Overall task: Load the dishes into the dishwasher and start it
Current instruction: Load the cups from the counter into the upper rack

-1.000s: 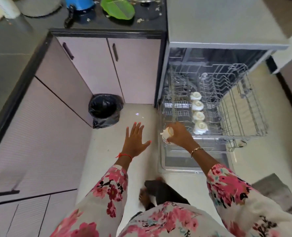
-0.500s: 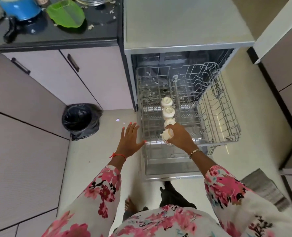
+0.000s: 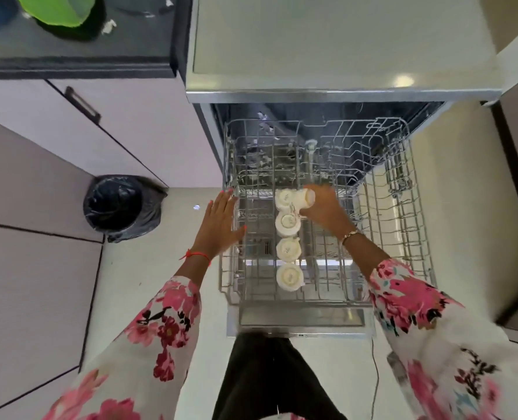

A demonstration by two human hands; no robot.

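Note:
The dishwasher (image 3: 342, 50) stands open with its wire rack (image 3: 397, 225) pulled out over the lowered door. Several white cups (image 3: 287, 249) sit upside down in a row along the rack's left half. My right hand (image 3: 324, 209) grips another white cup (image 3: 304, 199), tilted on its side, just above the far end of that row. My left hand (image 3: 219, 225) hovers with spread, straight fingers at the rack's left rim and holds nothing.
A bin lined with a black bag (image 3: 121, 204) stands on the floor left of the dishwasher, against pale cabinet doors (image 3: 124, 128). The dark counter (image 3: 100, 40) above carries a green dish (image 3: 57, 9). A thin cable (image 3: 374, 374) runs along the floor by my legs.
My right hand has carried the cup from the rack's near left corner to the far end of the cup row. My left hand followed toward the rack's left rim. The view moved closer over the rack.

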